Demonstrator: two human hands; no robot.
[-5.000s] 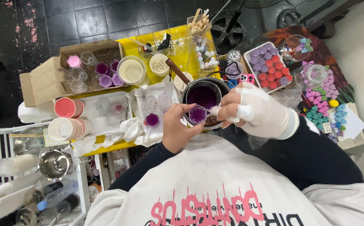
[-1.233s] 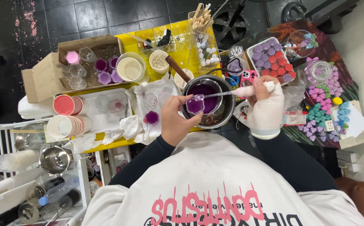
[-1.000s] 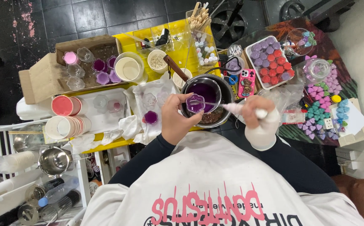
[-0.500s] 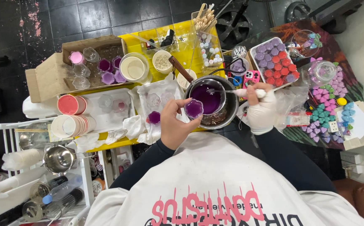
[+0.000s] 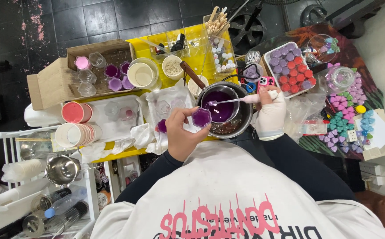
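My left hand (image 5: 182,135) holds a small clear heart-shaped cup (image 5: 201,117) filled with purple liquid, just left of a steel pot (image 5: 243,121). Inside the pot sits a smaller bowl of purple liquid (image 5: 221,106). My right hand (image 5: 270,114), in a white glove, grips the pink handle of a long spoon (image 5: 241,100) whose tip dips into the purple bowl. A second purple-filled cup (image 5: 162,126) rests on white paper by my left thumb.
A cardboard box (image 5: 57,79) with small cups stands at the left, stacked paper cups (image 5: 75,113) below it. A tray of red and purple hearts (image 5: 290,71) and loose coloured hearts (image 5: 347,128) lie right. A yellow organiser (image 5: 188,37) is behind the pot.
My right hand has swung the spoon back from over the held cup to the purple bowl. My left hand has kept the filled cup beside the pot, shifting slightly.
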